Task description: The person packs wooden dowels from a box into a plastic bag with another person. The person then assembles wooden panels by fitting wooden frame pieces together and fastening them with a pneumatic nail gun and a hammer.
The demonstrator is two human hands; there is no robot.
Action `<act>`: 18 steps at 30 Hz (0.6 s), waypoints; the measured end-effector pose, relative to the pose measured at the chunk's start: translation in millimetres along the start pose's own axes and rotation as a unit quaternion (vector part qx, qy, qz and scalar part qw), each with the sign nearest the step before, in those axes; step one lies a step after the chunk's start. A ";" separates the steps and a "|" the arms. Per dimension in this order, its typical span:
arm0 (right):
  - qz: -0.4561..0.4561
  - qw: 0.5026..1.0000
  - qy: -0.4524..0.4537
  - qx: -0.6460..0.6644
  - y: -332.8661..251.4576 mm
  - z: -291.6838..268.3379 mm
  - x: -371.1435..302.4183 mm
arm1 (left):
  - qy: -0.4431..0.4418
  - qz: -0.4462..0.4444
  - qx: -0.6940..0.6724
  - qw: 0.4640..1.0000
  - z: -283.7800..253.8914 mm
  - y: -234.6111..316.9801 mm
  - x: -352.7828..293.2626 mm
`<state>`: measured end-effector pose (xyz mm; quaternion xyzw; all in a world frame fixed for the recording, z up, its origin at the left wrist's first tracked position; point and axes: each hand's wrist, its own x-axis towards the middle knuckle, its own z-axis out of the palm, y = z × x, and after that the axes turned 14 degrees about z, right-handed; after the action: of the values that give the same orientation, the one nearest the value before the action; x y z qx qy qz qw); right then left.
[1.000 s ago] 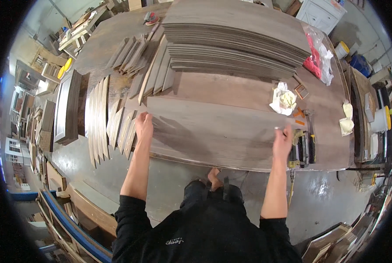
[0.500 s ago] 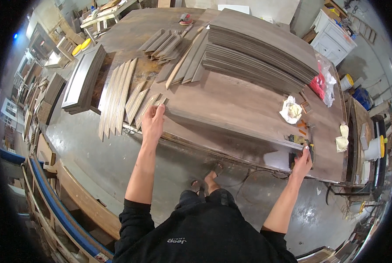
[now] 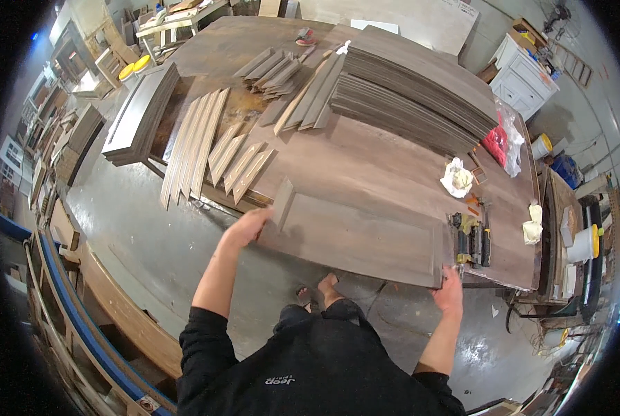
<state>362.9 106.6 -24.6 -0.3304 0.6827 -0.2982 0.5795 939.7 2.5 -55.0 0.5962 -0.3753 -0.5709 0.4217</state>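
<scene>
A long grey-brown cabinet door panel [image 3: 358, 232] with a raised frame lies tilted over the near edge of the worktable, its framed face up. My left hand [image 3: 249, 227] grips its left end, fingers closed round the edge. At the right near corner, my right hand [image 3: 449, 291] holds the same panel between thumb and fingers. Close to the panel's right end sit several dark and yellow hand tools [image 3: 471, 241]. To the left of the panel lie short mitred wood strips [image 3: 244, 170] and longer mitred strips [image 3: 195, 145].
A tall stack of brown panels [image 3: 407, 104] stands at the table's back right. Another panel stack [image 3: 140, 114] is on the left. White crumpled paper [image 3: 457, 178], a red and clear plastic bag [image 3: 504, 139] and a sander [image 3: 305, 36] rest on the worktable [image 3: 365, 156].
The panel was on its long edge, seen as a thin strip; now it is turned so its framed face shows, nearer my body. Both hands have come lower with it.
</scene>
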 end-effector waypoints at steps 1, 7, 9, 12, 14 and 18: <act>-0.003 1.000 -0.002 -0.004 10.6 -1.7 11.6 | -0.014 -0.017 0.090 0.996 -1.7 -20.0 4.8; 0.050 0.961 0.213 -0.168 -15.2 -2.3 36.9 | 0.017 0.105 0.286 0.952 37.1 20.5 -6.8; -0.025 0.966 0.228 -0.124 -16.3 -6.1 38.6 | 0.014 0.125 0.255 0.959 38.1 24.4 -1.7; -0.167 0.938 0.301 0.033 -16.1 -6.0 50.1 | 0.055 0.165 0.241 0.955 45.1 41.5 17.1; -0.205 0.925 0.301 0.105 -50.8 -1.8 55.4 | 0.087 0.230 0.172 0.954 61.0 64.8 27.0; -0.274 0.895 0.267 0.230 -69.1 -4.6 98.5 | 0.101 0.239 0.097 0.961 75.0 80.4 50.8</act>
<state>354.8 -13.6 -27.8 -0.2694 0.6067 -0.6708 0.3305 871.1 -79.4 2.0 0.5819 -0.5156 -0.3509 0.5219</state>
